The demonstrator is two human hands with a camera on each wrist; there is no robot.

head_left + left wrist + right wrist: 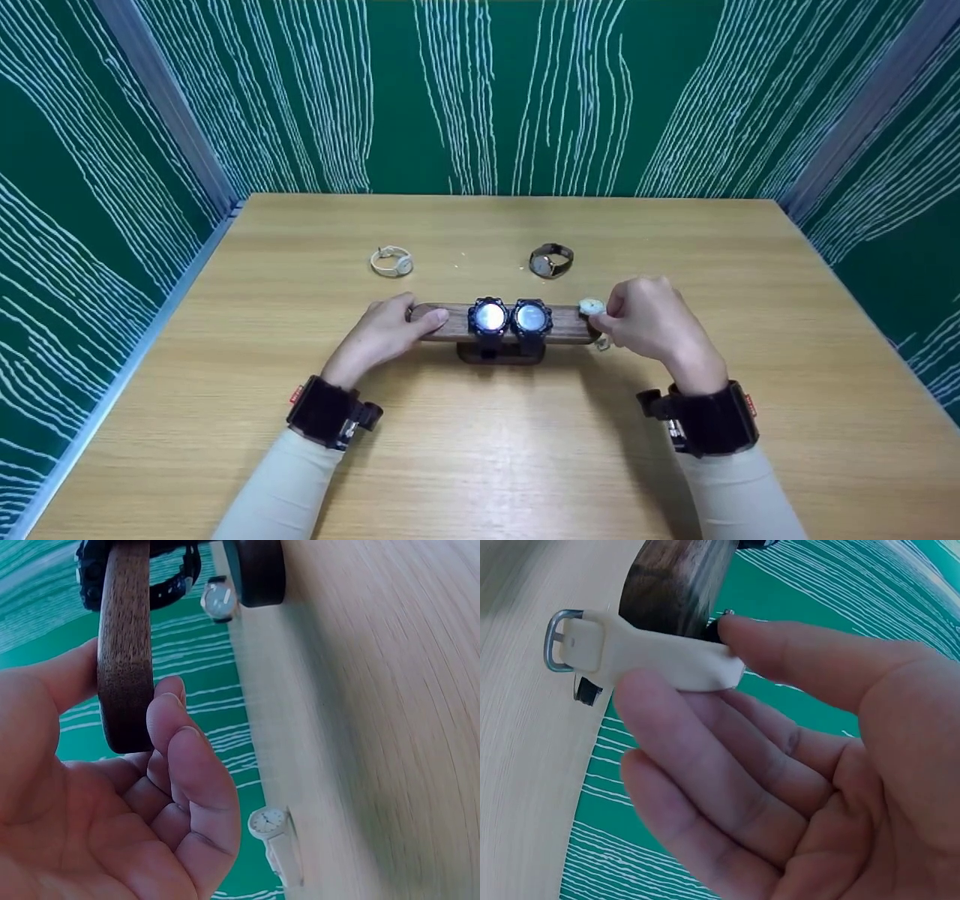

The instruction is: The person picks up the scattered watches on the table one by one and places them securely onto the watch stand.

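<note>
My left hand grips the left end of a dark wooden bar, the top of a watch stand; in the left wrist view, thumb and fingers lie on opposite sides of the bar. Two black watches, one beside the other, hang around its middle with lit faces up. At the bar's right end, my right hand pinches a white watch between thumb and fingers. The right wrist view shows its pale strap and buckle across the bar's end; its face is hidden there.
Behind the stand, a white watch lies on the wooden table to the left and a dark-strapped watch to the right. The stand's base sits below the bar. Green patterned panels enclose the table's back and sides.
</note>
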